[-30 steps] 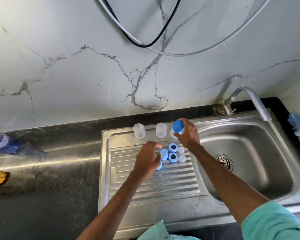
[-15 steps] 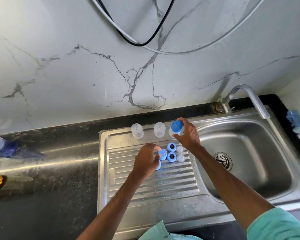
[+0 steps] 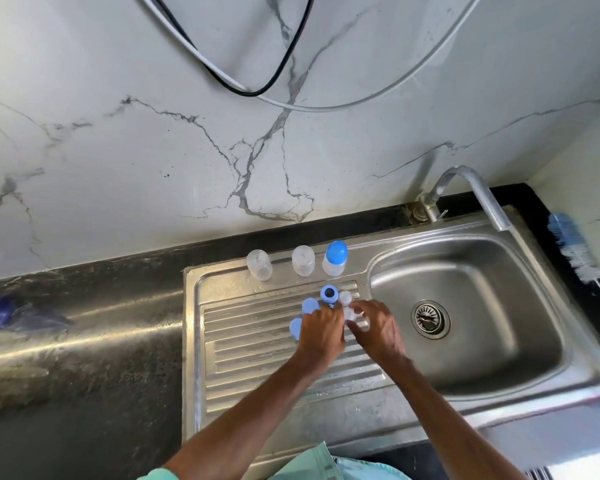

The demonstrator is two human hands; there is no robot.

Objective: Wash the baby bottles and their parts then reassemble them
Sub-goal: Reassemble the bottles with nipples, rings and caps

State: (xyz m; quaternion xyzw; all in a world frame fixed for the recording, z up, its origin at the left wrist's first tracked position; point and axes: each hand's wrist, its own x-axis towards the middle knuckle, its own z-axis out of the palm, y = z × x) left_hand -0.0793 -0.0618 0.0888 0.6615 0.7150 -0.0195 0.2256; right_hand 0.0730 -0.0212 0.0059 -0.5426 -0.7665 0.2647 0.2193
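The right hand (image 3: 374,330) closes its thumb and fingertips narrowly on a clear teat (image 3: 353,315). The picture is smeared there, so how firm the pinch is stays a judgement. The left hand (image 3: 321,332), touching or nearly touching the right, curls its fingers down over the parts beneath it; only a sliver of blue shows at its fingertips, and I cannot tell whether it holds anything. Just beyond the hands lie a blue ring (image 3: 329,293) with a dark hole and a second teat (image 3: 345,297), and two blue caps (image 3: 309,305) sit to the left, all on the ribbed drainboard (image 3: 243,341). At its back edge stand two bare bottles (image 3: 259,265) and, to their right, one capped bottle (image 3: 335,258). The basin (image 3: 482,306) lies to the right under the tap (image 3: 478,195), with a bottle brush (image 3: 568,244) against the far wall. Washing looks finished and reassembly is in hand: one bottle done, two to go. The next move probably calls for seating the teat through a ring, pulled square so its flange sits evenly, then screwing it onto a bare bottle.
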